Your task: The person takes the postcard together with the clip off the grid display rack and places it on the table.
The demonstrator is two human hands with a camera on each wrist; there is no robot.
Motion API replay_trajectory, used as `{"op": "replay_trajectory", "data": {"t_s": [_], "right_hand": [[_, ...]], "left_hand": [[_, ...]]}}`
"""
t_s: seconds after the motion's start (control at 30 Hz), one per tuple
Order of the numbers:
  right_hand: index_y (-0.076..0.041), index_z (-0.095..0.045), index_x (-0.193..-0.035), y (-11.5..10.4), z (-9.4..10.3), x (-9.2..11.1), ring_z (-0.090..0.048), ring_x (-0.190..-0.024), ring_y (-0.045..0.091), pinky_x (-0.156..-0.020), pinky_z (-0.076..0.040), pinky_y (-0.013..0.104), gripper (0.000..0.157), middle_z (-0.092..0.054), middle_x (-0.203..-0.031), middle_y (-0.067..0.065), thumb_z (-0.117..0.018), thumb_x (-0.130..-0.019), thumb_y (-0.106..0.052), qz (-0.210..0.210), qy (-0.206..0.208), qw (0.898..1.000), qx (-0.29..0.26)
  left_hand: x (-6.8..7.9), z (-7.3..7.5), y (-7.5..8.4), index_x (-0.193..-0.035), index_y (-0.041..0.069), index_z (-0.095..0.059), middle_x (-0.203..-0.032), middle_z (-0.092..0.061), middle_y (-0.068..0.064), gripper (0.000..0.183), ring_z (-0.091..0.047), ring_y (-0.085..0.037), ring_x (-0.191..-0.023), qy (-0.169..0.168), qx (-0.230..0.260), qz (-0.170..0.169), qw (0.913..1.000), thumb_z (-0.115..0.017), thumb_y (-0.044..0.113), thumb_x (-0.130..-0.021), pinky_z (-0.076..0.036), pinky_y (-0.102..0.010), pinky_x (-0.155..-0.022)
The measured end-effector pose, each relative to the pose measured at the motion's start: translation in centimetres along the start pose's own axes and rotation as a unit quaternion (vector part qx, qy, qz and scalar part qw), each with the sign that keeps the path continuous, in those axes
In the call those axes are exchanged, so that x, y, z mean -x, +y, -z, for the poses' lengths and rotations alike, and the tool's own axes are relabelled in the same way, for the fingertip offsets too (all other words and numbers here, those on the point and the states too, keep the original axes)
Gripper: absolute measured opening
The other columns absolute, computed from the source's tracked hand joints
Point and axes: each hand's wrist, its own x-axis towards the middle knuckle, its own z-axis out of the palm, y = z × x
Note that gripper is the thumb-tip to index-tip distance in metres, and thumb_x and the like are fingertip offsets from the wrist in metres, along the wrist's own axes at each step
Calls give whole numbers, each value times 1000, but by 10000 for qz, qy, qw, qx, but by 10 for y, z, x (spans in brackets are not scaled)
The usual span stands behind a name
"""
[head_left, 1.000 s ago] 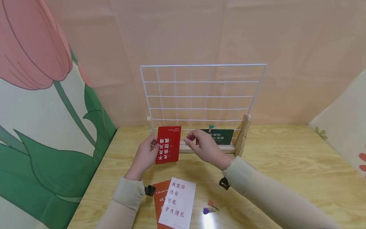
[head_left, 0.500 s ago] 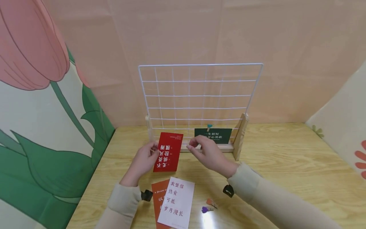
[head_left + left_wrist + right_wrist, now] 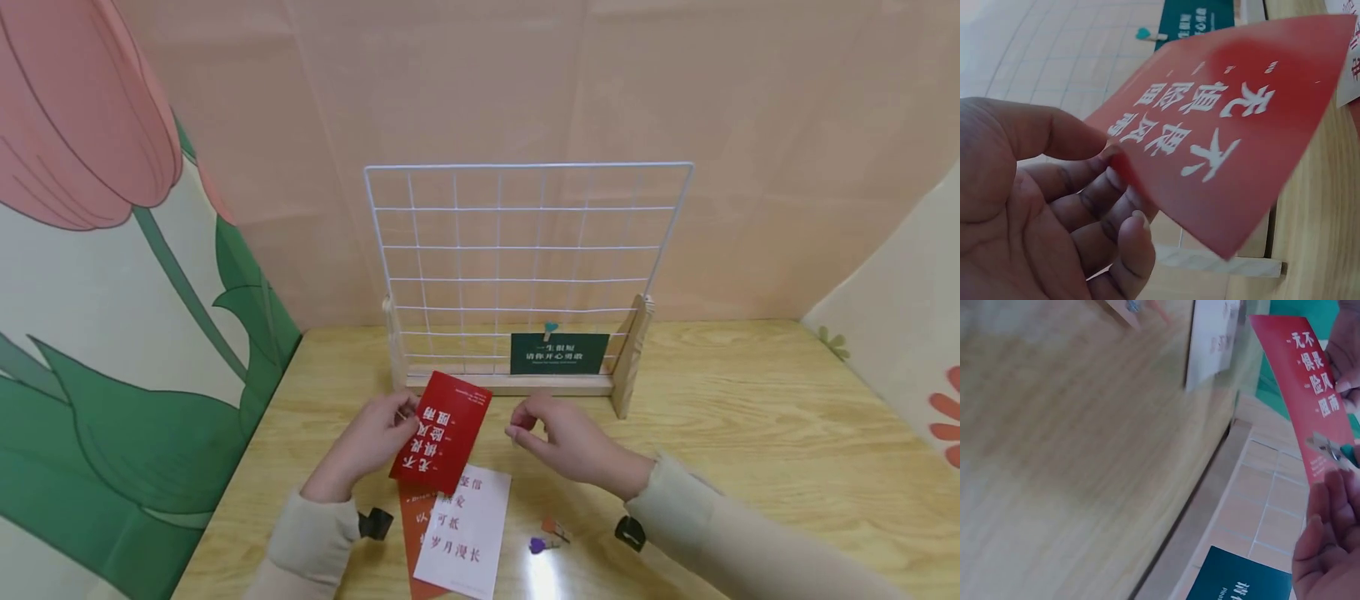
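Observation:
My left hand (image 3: pixel 375 442) pinches a red card (image 3: pixel 457 425) by its left edge, thumb over fingers. The card tilts above the table with its white lettering upside down in the head view. To its right, apart from it, is my right hand (image 3: pixel 566 442). In the right wrist view the right fingers hold a small clip (image 3: pixel 1327 449) with a teal end, seen against the red card; the head view barely shows it. A dark green card (image 3: pixel 558 354) hangs on the white wire grid rack (image 3: pixel 525 165), held by a teal heart clip (image 3: pixel 551 327).
A white card (image 3: pixel 465 546) overlaps an orange-red card (image 3: pixel 412 533) on the wooden table (image 3: pixel 735 450). Right of them lie a purple clip (image 3: pixel 537 545) and an orange clip (image 3: pixel 553 527). The rack's wooden base (image 3: pixel 525 383) stands behind the hands.
Both hands have come down and back from the rack. The red card has tilted further and now overlaps the lower cards in the head view. The right hand has shifted rightward, uncovering the green card.

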Motion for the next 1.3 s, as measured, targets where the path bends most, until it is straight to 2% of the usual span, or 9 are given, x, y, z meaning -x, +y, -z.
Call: {"op": "replay_trajectory", "data": {"t_s": [0.13, 0.3, 0.53, 0.67, 0.87, 1.1, 1.3], "right_hand": [[-19, -69, -95, 3, -2, 10, -58, -82, 5, -75, -56, 35, 6, -64, -88, -15, -69, -101, -21, 68, -553, 9984, -43], [-18, -70, -94, 4, -2, 19, -58, -82, 3, -79, -56, 36, 6, -63, -87, -18, -71, -99, -20, 66, -1343, 9908, -183], [-21, -68, -91, 9, -5, 36, -59, -81, 1, -81, -55, 30, 9, -63, -85, -19, -70, -100, -22, -9, -1988, 9776, -695], [-21, -68, -91, 13, -8, 42, -60, -82, 0, -81, -54, 28, 9, -62, -86, -19, -70, -99, -22, -19, -2139, 9735, -810], [-20, -68, -90, 16, -13, 48, -58, -79, -1, -77, -53, 26, 9, -61, -85, -19, -71, -98, -22, 93, -2134, 9744, -696], [-22, -69, -90, 21, -22, 52, -58, -77, 1, -76, -52, 25, 8, -61, -84, -17, -71, -98, -21, -412, -2488, 9625, -999], [-21, -68, -89, 23, -24, 55, -57, -76, -1, -74, -52, 24, 9, -60, -83, -18, -70, -98, -21, -125, -2434, 9658, -881]], "left_hand": [[3, -3, -2, -106, 6, -66, -92, -64, -4, 11, -62, -20, -85, -374, -49, 21, 9993, -59, 2, -99, -57, -40, -76], [4, -7, -6, -103, 5, -66, -88, -63, -3, 10, -61, -20, -83, -619, -120, -84, 9980, -59, 2, -98, -56, -39, -74], [5, -15, -12, -100, 6, -65, -87, -62, -4, 4, -61, -19, -82, -1014, -177, 110, 9946, -61, 7, -99, -55, -37, -73], [6, -19, -16, -99, 7, -65, -86, -61, -3, 5, -61, -18, -79, -1174, -367, 191, 9922, -60, 6, -99, -54, -35, -70], [7, -28, -22, -99, 7, -66, -82, -61, -2, 3, -60, -17, -75, -1219, -658, 248, 9901, -63, 5, -97, -54, -34, -65], [6, -34, -27, -100, 7, -67, -76, -60, -3, 7, -59, -18, -66, -1235, -1072, 380, 9858, -70, 6, -93, -53, -34, -58], [5, -38, -30, -96, 7, -67, -79, -61, -1, 8, -59, -18, -69, -1296, -1407, 405, 9807, -73, 8, -90, -53, -35, -60]]}}
